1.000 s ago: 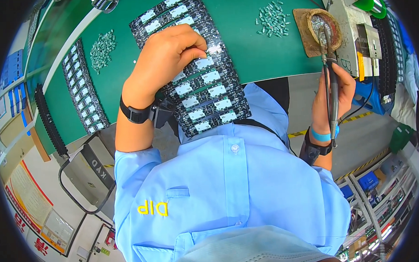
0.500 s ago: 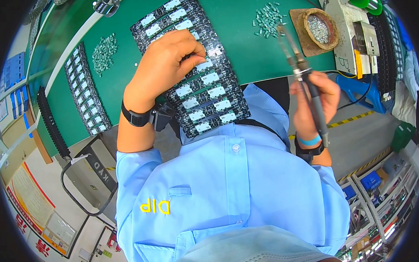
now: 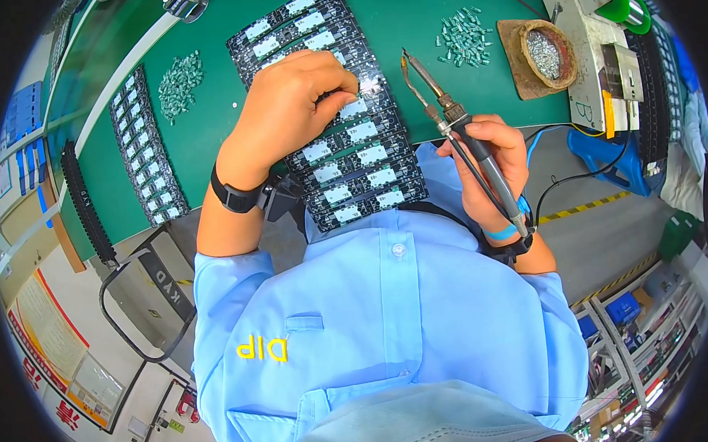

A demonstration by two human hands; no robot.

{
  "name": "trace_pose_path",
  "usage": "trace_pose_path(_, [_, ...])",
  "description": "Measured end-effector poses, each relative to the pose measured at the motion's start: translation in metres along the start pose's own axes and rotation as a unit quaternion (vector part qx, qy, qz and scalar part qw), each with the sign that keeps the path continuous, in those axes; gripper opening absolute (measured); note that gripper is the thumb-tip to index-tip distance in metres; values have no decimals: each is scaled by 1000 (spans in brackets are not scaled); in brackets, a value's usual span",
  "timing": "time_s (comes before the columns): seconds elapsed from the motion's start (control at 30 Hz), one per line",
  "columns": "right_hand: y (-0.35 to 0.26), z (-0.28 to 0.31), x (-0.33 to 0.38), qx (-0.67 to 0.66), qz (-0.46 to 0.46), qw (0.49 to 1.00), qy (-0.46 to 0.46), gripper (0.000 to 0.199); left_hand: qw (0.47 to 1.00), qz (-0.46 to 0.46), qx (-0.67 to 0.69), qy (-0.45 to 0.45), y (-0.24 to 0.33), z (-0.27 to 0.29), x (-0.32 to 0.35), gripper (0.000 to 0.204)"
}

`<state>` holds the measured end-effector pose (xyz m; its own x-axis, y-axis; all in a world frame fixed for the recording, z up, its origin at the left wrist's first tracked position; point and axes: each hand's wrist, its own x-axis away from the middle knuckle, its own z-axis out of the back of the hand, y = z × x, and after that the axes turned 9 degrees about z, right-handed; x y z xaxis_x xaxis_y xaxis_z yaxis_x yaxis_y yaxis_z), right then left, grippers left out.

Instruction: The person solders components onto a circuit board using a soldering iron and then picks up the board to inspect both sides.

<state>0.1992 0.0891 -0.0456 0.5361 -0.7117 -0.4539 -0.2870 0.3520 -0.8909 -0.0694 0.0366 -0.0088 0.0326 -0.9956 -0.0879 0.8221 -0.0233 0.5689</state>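
Head view, looking down at a person in a light blue shirt (image 3: 388, 313) seated at a green counter (image 3: 210, 125). Left hand (image 3: 291, 106) lies palm-down on a long black circuit board panel (image 3: 352, 155) with rows of white modules; its fingers (image 3: 341, 85) are curled and pressed against the panel's upper middle, thumb tucked under, so whether they pinch anything small I cannot tell. Black wristband (image 3: 236, 195) sits on the left wrist.

Right hand (image 3: 488, 166) is closed around the grey handle of a soldering iron (image 3: 460, 135), held like a pen. The iron's metal tip points up and away, just right of the left fingers, hovering over the counter beside the panel's right edge, not touching the board. Its cable runs back past the blue wrist strap (image 3: 501, 233).

Beyond the right fingers: a pile of small silvery components (image 3: 463, 36), then a brown tip-cleaner holder with metal wool (image 3: 547, 54), then a beige soldering station (image 3: 598, 57). Left of the left fingers: a second pile of silvery components (image 3: 179, 83), and further left another black board strip (image 3: 145, 146) lying along the counter. Panel's near end overhangs the counter edge, touching the person's chest.
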Motion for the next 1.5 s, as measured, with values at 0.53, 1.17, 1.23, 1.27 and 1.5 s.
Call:
trace_pose_path(0.53, [2,1,-11,19,-19,999,-24,31,981,144,85,98,-10,8,-1,11])
trace_pose_path(1.17, [13,-12,-21,-7,-67,998,4,26,998,23,8,59,-16,5,-3,13])
trace_pose_path(1.23, [13,-11,-20,-9,-63,998,0,27,997,24,12,67,-17,4,-3,13])
trace_pose_path(1.27, [13,-11,-20,-5,-64,998,2,27,997,24,16,75,-18,3,-3,13])
trace_pose_path(1.5, [12,-9,-19,7,-65,998,3,27,996,44,24,73,-17,2,-3,9])
